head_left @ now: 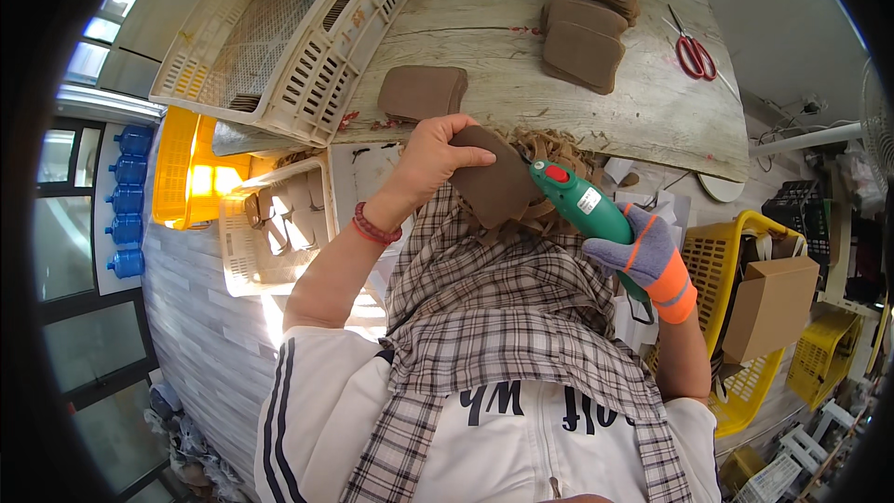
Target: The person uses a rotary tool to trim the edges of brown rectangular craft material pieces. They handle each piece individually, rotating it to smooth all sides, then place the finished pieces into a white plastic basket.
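Note:
My bare left hand (430, 160) is closed on a flat brown panel (494, 184) with rounded corners, thumb on top, holding it over my lap at the table's front edge. In a purple and orange glove, my right hand (643, 256) wraps round a green electric cutter (593, 209) with a red button. The cutter's tip meets the panel's right edge or lies very close to it; the blade itself is too small to make out. Curled brown offcut strips (559, 151) are heaped behind and beneath the panel. A small stack of brown panels (422, 91) lies just beyond my left hand.
More panel stacks (584, 47) and red-handled scissors (694, 56) lie on the worn wooden table (466, 23). A white plastic crate (326, 65) stands at its left. Lower left is a cream crate (244, 265) holding panels; at right, a yellow basket (712, 256) with a cardboard box (771, 307).

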`<move>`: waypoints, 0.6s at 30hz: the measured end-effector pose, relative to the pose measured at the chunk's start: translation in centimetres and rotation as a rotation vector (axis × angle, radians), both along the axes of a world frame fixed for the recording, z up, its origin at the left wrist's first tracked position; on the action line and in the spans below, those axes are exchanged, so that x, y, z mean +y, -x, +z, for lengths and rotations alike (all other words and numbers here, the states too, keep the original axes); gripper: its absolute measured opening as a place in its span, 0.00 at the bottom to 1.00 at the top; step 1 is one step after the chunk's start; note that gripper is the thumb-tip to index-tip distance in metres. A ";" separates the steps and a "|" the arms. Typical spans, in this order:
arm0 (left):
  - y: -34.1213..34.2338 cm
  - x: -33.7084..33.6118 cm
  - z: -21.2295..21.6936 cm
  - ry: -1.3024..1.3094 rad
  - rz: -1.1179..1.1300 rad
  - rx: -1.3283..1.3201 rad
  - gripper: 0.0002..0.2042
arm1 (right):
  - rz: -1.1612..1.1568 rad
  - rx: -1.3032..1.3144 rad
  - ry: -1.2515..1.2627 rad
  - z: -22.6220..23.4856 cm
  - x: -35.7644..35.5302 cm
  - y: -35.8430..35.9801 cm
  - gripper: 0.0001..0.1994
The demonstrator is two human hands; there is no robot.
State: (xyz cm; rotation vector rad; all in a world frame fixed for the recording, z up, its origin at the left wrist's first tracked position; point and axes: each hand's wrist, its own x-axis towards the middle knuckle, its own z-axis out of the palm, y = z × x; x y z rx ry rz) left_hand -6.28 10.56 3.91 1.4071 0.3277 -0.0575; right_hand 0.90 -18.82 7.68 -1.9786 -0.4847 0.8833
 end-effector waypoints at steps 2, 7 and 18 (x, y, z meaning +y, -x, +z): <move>0.1 -0.2 0.0 -0.030 -0.044 0.035 0.09 | 0.014 0.002 0.014 0.3 0.3 0.0 0.24; -0.1 -0.8 1.4 -0.101 -0.194 0.111 0.10 | 0.033 -0.072 -0.036 -0.1 0.5 0.1 0.24; 0.2 3.5 2.2 -0.052 -0.043 -0.057 0.15 | -0.120 0.081 -0.145 -1.3 0.6 0.6 0.23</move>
